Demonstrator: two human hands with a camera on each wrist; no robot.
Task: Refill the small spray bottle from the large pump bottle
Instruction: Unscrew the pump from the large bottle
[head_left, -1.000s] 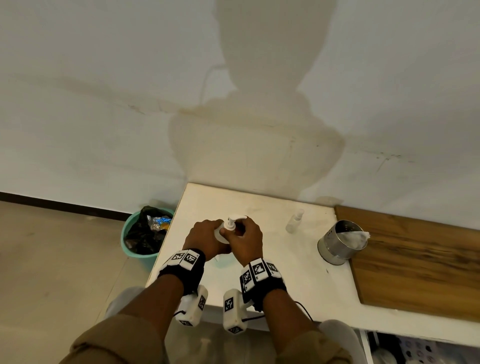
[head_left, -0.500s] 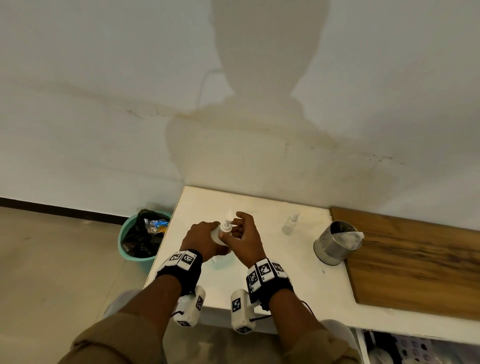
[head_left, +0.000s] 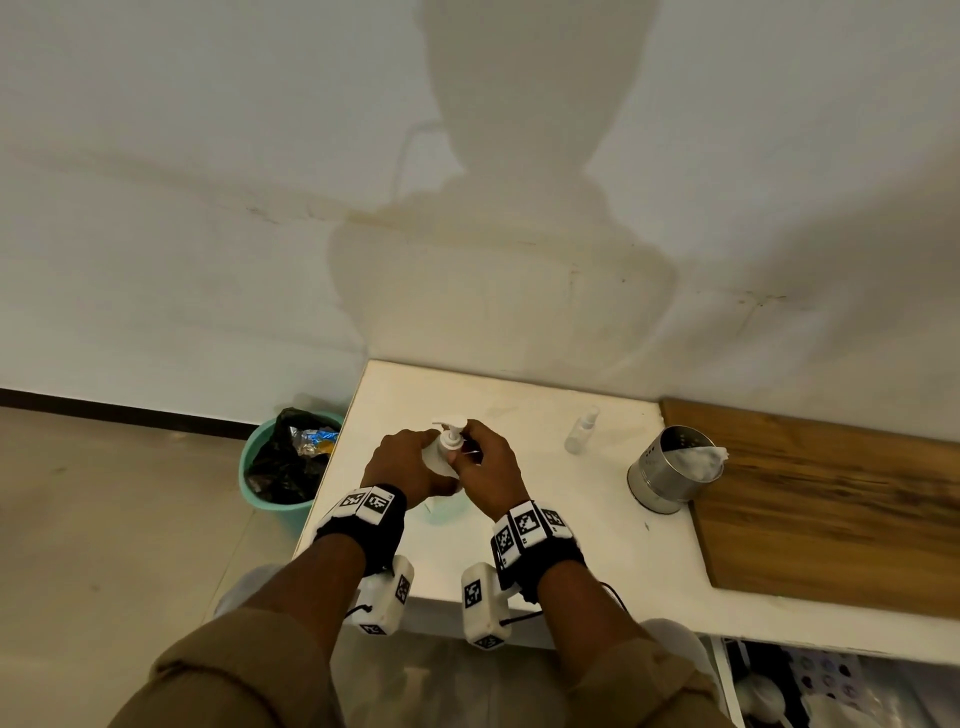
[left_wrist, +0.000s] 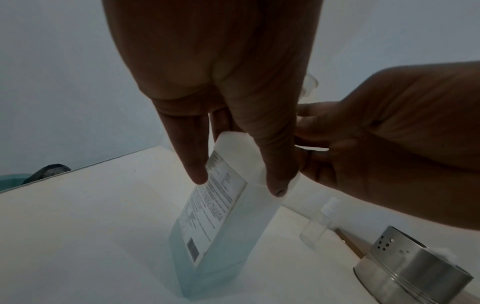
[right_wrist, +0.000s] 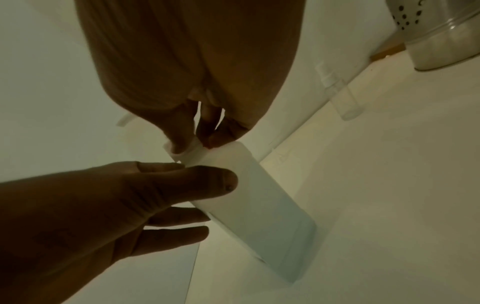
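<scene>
The large pump bottle (head_left: 439, 460) stands on the white table (head_left: 571, 525), translucent with pale blue liquid low down and a printed label (left_wrist: 215, 205). My left hand (head_left: 405, 462) grips its upper body, fingers on the label side (left_wrist: 197, 164) and thumb on the other (right_wrist: 207, 179). My right hand (head_left: 485, 462) pinches the white pump collar (right_wrist: 188, 153) at the neck; the pump head (head_left: 451, 422) points left. The small clear spray bottle (head_left: 582, 431) stands upright and capped to the right, untouched.
A perforated steel cup (head_left: 670, 467) holding a white cloth sits where the table meets a wooden board (head_left: 831, 499). A teal bin (head_left: 275, 467) with a black liner stands on the floor at the table's left edge. The wall is just behind.
The pump head has turned: its nozzle pointed right a second ago and now points left. My right hand's fingers have shifted round the neck; the left hand keeps its hold.
</scene>
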